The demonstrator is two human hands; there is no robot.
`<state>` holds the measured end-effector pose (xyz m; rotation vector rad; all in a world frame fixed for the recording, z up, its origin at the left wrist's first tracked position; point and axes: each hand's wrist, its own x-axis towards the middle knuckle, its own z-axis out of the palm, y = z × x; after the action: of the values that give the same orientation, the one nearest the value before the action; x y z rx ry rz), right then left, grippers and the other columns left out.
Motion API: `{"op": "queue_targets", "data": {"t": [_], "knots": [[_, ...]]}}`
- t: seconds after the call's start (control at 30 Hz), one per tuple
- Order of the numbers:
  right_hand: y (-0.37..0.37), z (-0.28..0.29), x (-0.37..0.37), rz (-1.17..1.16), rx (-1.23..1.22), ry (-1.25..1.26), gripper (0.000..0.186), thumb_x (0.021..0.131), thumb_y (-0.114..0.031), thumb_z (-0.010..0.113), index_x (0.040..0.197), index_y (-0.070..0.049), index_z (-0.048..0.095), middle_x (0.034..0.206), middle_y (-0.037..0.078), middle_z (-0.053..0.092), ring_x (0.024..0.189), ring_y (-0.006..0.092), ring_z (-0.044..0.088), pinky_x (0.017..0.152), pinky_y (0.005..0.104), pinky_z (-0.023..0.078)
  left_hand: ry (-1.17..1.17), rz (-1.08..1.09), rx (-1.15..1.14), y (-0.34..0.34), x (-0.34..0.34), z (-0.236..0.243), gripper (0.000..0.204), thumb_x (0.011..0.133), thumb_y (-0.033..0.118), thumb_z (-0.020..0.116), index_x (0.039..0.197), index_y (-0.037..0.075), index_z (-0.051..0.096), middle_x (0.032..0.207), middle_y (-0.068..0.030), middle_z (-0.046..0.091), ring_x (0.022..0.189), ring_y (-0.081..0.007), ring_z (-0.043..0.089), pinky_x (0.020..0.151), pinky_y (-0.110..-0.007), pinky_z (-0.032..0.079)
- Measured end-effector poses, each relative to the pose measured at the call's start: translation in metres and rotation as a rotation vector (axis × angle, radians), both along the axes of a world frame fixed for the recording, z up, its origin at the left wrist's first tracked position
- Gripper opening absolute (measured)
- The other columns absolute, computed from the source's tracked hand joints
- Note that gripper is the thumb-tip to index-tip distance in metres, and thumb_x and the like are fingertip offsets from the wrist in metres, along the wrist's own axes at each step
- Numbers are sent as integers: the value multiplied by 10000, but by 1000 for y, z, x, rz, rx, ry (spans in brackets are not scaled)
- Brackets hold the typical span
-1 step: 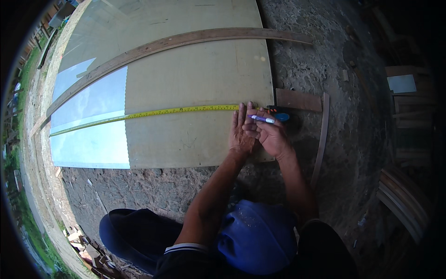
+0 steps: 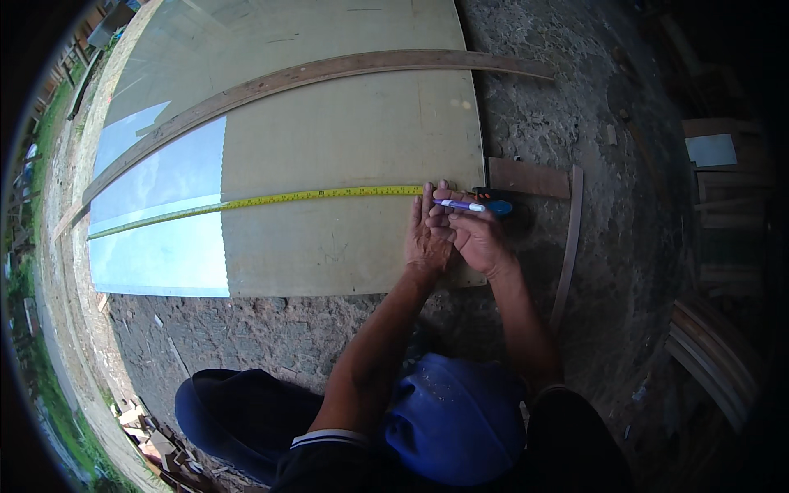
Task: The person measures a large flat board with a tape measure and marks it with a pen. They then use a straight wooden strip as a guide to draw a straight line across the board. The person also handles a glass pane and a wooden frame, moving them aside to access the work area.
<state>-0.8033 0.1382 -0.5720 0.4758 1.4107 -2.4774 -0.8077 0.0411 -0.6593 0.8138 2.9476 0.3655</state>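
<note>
A large pale plywood sheet (image 2: 345, 140) lies on the rough ground. A yellow tape measure (image 2: 312, 195) is stretched across it from left to right, ending at a dark case (image 2: 491, 195) by the sheet's right edge. My left hand (image 2: 423, 234) lies flat on the sheet, fingers together, with its fingertips touching the tape. My right hand (image 2: 478, 240) is right beside it and holds a blue and white pen (image 2: 464, 205), tip pointing left at the tape. The two hands touch.
A long curved wooden batten (image 2: 329, 74) lies across the sheet's far part. The sheet's left part (image 2: 156, 246) is glossy and mirrors the sky. A short board (image 2: 528, 177) and a thin strip (image 2: 567, 246) lie right of the sheet. Stacked timber (image 2: 715, 361) stands at the right.
</note>
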Motion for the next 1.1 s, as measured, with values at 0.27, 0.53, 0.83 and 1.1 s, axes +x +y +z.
{"op": "queue_targets", "data": {"t": [0.27, 0.53, 0.83, 1.1], "knots": [[10, -41, -38, 372, 1178, 510, 284, 1000, -242, 592, 1091, 18, 664, 876, 43, 705, 780, 116, 665, 702, 294, 519, -12, 18, 38, 4, -7, -2, 699, 1001, 412, 394, 1596, 90, 217, 1645, -173, 221, 1540, -374, 127, 1243, -507, 62], [-4, -48, -39, 159, 978, 361, 172, 915, -165, 695, 1003, -18, 675, 896, 135, 727, 842, 260, 717, 738, 356, 565, -33, -12, 27, 0, -9, 8, 718, 1004, 435, 393, 1588, 57, 216, 1644, -185, 216, 1538, -371, 134, 1248, -504, 47], [-6, -48, -42, 158, 1034, 346, 187, 883, -181, 738, 991, -41, 678, 951, 138, 734, 893, 319, 731, 755, 390, 578, -76, -20, -20, 5, -10, -7, 708, 1010, 436, 378, 1585, 55, 221, 1642, -177, 228, 1536, -367, 143, 1252, -499, 43], [-8, -48, -43, 146, 1065, 384, 184, 893, -193, 734, 992, -54, 666, 921, 119, 735, 847, 308, 733, 723, 377, 576, -51, -5, 9, 6, -9, -7, 707, 1006, 442, 374, 1575, 43, 241, 1628, -182, 257, 1525, -362, 179, 1251, -496, 54]]}}
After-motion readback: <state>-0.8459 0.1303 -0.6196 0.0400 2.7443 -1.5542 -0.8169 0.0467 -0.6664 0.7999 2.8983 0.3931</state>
